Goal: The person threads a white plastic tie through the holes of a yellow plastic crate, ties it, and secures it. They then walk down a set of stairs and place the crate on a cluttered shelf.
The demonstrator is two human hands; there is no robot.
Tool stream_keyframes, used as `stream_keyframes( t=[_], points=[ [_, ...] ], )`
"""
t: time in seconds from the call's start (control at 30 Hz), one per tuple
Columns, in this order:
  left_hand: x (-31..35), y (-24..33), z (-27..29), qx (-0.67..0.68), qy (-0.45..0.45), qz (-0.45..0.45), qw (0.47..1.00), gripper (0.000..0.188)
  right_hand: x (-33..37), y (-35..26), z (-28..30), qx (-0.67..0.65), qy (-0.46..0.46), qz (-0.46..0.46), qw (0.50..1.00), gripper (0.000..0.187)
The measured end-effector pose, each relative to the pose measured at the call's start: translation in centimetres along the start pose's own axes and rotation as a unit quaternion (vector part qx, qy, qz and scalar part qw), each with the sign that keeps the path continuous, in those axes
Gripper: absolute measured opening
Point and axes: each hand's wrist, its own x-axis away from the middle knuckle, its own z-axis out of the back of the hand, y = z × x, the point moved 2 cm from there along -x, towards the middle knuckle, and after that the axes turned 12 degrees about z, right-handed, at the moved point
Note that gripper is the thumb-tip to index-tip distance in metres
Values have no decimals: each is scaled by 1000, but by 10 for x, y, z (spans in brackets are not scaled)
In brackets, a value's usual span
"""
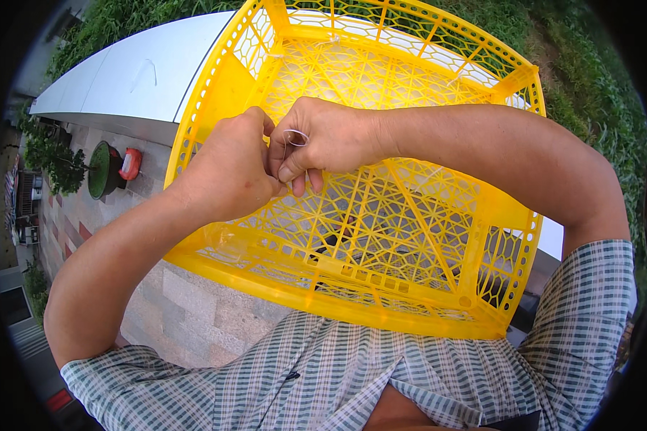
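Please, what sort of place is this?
Probably an outdoor yard or terrace, perhaps beside a garden: there is paved ground, a potted plant and thick greenery along the edge.

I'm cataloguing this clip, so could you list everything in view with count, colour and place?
Crate: one, yellow, beneath both hands
Thin loop: one, pale, at the right hand's fingers
Ledge: one, white-topped, upper left
Plant: one, green, left
Pot: one, dark and green, beside the plant
Small object: one, red, beside the pot
Paving: one stretch, greyish with reddish patches, left
Grass: uncounted, green, top and right
Far-left background: too small to itemise
Shirt: one, green-and-white checked, bottom
Left hand: one, bare, over the crate
Right hand: one, bare, holding the thin loop
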Motion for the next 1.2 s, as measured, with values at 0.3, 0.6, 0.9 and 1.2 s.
stream_keyframes(
  t=[0.3,0.6,0.9,1.2],
  points=[
    [-4,-4,-7,15,30,-68,997,26,-2,-4,-7,79,7,-42,996,9],
    [-8,-3,-2,-58,39,-93,993,32,-3,2,-21,230,108,9,967,15],
    [-7,-3,0,-23,25,-68,997,28,1,2,-34,242,218,88,942,16],
    [-11,-5,9,-2,-51,-80,995,15,11,4,-40,249,258,168,918,5]
  ],
)
